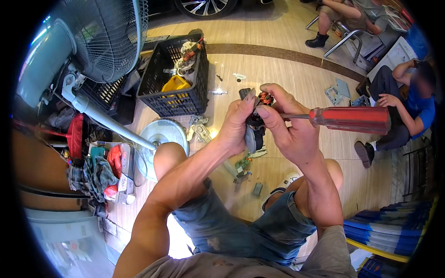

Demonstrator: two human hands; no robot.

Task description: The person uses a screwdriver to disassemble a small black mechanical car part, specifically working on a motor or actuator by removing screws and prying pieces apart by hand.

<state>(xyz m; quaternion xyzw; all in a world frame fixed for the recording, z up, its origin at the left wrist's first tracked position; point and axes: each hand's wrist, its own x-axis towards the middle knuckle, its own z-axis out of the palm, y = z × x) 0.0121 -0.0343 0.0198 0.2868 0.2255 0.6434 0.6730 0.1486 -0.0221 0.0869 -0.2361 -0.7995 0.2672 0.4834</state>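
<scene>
In front of my knees, my left hand (235,121) is closed around a dark part with a rounded lower end (253,139). Orange-red, coil-like pieces (265,98) show at its upper side, so it looks like a small motor part. A screwdriver (350,120) with a red handle lies across my right hand (296,134), its handle sticking out to the right. The right thumb and fingers are closed at the dark part. Where the screwdriver's tip ends is hidden behind the fingers.
A black crate (174,99) holding a yellow piece and mixed parts stands at the far left, near a standing fan (109,41). Small green circuit boards (242,166) and metal pieces lie on the floor below my hands. Another person (412,106) sits at the right.
</scene>
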